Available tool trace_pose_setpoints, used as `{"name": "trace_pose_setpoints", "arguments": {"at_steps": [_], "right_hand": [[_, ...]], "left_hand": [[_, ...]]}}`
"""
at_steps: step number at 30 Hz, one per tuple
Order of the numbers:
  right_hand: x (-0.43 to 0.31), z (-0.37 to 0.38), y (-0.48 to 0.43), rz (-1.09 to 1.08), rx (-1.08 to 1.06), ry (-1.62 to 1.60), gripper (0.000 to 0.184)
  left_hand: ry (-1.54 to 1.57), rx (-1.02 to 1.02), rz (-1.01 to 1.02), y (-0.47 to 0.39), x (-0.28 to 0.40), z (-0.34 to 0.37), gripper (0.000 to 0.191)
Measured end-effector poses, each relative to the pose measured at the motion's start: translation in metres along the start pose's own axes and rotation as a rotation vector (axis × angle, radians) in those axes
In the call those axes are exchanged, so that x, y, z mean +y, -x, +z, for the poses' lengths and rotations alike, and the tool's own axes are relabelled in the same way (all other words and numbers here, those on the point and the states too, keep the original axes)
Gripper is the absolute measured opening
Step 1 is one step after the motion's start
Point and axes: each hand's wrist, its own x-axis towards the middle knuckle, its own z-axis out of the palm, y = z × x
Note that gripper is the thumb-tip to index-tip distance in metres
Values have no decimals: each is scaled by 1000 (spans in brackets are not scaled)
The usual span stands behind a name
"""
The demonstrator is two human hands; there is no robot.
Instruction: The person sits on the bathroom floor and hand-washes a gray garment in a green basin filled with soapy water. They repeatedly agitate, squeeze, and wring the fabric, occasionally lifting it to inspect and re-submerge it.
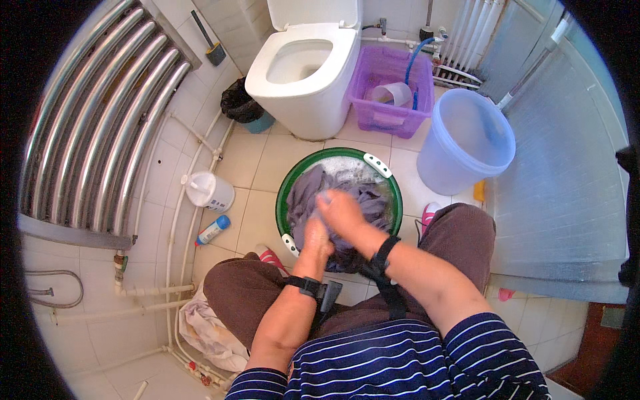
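Observation:
A round green plastic basin (283, 186) with white handles stands on the tiled floor between my knees. Wet grey-purple cloth (367, 200) lies in it, with sudsy water (345, 164) showing along the far side. Over the middle of the basin my left hand (317, 232) and my right hand (342, 212) come close together, both closed around part of the cloth. The right hand is slightly blurred, and its fingertips are partly hidden. Each wrist wears a black strap.
Beyond the basin are a white toilet (320, 107), a purple plastic crate (390, 120) and a translucent blue bucket (440, 167). A white tub (215, 192) and a blue-capped bottle (212, 231) are at left, below a chrome radiator (100, 125). A glass panel (560, 150) rises at right.

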Motion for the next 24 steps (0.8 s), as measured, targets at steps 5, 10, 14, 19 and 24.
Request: {"name": "trace_pose_setpoints", "arguments": {"at_steps": [5,10,14,19,24], "right_hand": [[-3,8,12,-149,-136,53,30],[-3,4,7,-3,34,56,34],[-6,7,15,-148,-153,76,32],[14,-9,-14,129,143,96,40],[37,-35,-49,299,-82,-90,70]], "left_hand": [[113,73,41,-30,-3,-30,30],[-126,63,-7,-43,-2,-39,40],[201,-73,47,-20,21,-22,29],[-37,-110,-77,10,9,9,50],[-590,183,300,-2,45,-5,46]]}}
